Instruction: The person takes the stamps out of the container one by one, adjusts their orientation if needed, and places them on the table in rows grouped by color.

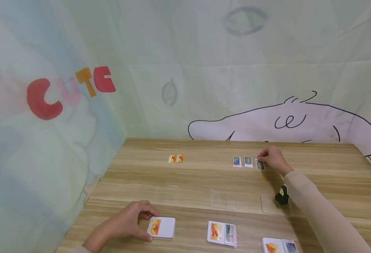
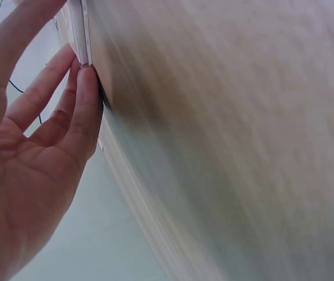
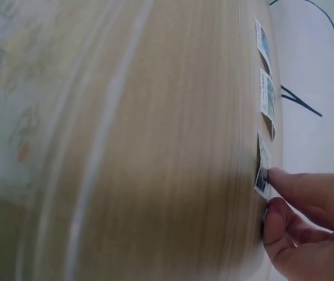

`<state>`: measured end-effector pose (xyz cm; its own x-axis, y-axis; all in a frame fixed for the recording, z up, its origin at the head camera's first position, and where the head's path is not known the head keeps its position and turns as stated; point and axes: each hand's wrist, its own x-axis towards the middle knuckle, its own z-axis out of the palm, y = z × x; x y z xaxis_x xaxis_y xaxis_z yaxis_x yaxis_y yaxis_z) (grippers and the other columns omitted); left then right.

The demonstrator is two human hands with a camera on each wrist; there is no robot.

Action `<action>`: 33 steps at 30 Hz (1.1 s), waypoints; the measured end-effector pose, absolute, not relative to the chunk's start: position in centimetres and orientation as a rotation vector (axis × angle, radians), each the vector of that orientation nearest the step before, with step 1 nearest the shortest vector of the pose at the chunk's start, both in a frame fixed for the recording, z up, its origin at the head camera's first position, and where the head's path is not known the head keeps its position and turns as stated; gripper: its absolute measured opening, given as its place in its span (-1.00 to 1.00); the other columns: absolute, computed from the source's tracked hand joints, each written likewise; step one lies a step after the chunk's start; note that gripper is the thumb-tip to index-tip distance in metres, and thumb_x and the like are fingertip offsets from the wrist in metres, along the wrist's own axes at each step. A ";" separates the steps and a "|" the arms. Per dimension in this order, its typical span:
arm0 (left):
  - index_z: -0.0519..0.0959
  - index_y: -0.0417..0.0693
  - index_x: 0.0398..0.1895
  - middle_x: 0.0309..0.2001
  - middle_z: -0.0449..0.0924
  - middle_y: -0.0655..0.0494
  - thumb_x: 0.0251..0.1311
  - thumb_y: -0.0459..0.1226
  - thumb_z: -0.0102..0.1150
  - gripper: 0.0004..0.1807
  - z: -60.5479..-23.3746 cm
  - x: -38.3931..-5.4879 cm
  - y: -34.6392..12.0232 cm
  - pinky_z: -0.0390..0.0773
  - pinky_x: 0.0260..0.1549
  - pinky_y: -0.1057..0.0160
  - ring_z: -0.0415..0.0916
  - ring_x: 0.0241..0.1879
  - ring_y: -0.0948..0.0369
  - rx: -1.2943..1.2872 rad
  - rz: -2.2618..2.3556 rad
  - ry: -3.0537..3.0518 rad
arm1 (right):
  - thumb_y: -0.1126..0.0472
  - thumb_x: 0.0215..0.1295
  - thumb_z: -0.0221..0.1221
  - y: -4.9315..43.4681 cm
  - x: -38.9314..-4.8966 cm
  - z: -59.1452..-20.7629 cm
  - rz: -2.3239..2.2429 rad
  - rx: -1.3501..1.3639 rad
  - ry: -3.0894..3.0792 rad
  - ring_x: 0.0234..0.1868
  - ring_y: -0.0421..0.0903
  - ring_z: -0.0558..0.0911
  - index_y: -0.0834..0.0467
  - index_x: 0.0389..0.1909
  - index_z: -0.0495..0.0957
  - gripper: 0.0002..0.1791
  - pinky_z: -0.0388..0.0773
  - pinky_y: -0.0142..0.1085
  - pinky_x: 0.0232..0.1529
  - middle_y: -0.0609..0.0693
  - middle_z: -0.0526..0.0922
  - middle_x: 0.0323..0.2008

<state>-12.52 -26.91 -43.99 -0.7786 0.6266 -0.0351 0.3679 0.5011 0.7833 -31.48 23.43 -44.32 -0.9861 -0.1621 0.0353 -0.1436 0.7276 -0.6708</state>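
My right hand (image 1: 274,160) pinches the near corner of a dark green postage stamp (image 3: 262,172) between thumb and forefinger at the far side of the table. The stamp is the rightmost of a short row; a green stamp (image 1: 248,162) and a blue stamp (image 1: 237,161) lie to its left. At the front left, my left hand (image 1: 131,219) holds a flat white case (image 1: 167,228) by its left side, thumb at the near corner and fingers at the far one. An orange stamp (image 1: 155,227) lies on the left half of that case. In the left wrist view, fingertips (image 2: 86,79) touch the case's edge.
Two orange stamps (image 1: 176,159) lie at the back left. Clear plastic covers (image 1: 222,199) lie across the middle. A middle case (image 1: 216,232) and a right case (image 1: 272,246) each bear two stamps. A small black object (image 1: 282,196) sits beside my right forearm.
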 end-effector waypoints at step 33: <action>0.64 -0.15 -0.06 -0.07 0.55 0.08 -0.15 -0.14 0.63 -0.44 -43.9 -12.4 -26.9 0.61 -0.09 0.25 0.57 -0.10 0.25 0.833 1.193 2.408 | 0.38 0.33 0.24 24.5 -31.3 -44.1 -1.299 -0.094 2.773 -0.33 -0.04 0.55 0.48 -0.09 0.59 -0.76 0.54 -0.31 -0.35 0.25 0.65 -0.23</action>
<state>-12.44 -26.92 -43.93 -0.7758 0.6302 -0.0316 0.3567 0.4793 0.8019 -31.31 24.48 -44.15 -0.9951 -0.0884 -0.0444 -0.0225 0.6390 -0.7689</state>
